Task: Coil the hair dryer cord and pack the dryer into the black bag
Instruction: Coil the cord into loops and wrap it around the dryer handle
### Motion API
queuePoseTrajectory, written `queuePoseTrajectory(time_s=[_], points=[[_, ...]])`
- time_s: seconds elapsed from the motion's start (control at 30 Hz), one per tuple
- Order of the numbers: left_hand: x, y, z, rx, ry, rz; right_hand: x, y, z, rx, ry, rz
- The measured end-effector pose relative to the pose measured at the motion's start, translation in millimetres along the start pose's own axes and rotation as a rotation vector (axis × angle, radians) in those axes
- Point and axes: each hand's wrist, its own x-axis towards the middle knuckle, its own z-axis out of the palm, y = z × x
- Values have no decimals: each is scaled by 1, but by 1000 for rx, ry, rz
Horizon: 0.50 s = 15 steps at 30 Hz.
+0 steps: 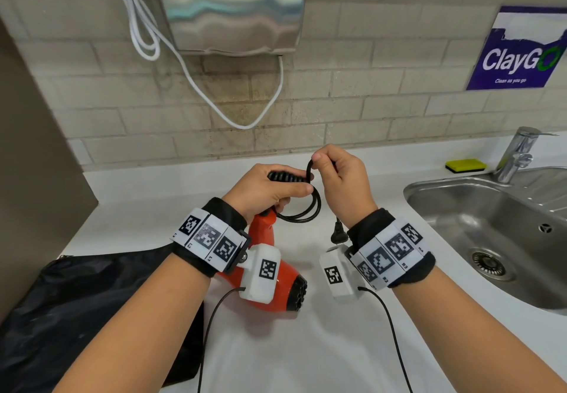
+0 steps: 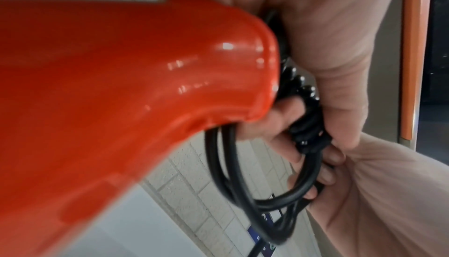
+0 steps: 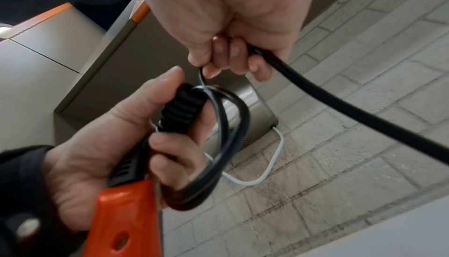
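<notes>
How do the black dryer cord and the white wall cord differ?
The black cord is looped in loose coils and held by both hands; the white cord hangs untouched in a curve on the tile wall. The black one runs from the orange dryer, the white one from the steel wall unit.

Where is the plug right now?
In the head view the plug dangles off the counter, just inside the right hand wrist, right of the dryer.

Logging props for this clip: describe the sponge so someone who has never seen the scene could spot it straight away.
Start at the steel sink set into the white counter on the right, and find the chrome tap at its back edge. The sponge lies on the counter just left of the tap's base, against the tiled wall. It is a small flat block, bright yellow on top with a dark underside.
</notes>
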Motion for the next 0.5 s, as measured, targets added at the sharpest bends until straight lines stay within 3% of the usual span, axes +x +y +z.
queuePoseTrajectory(time_s=[0.2,0.5], points=[[2,3,-8,32,78,91,4,2,-9,-46,49,18],[-1,12,-10,121,-59,60,5,-5,-6,-45,49,-32]])
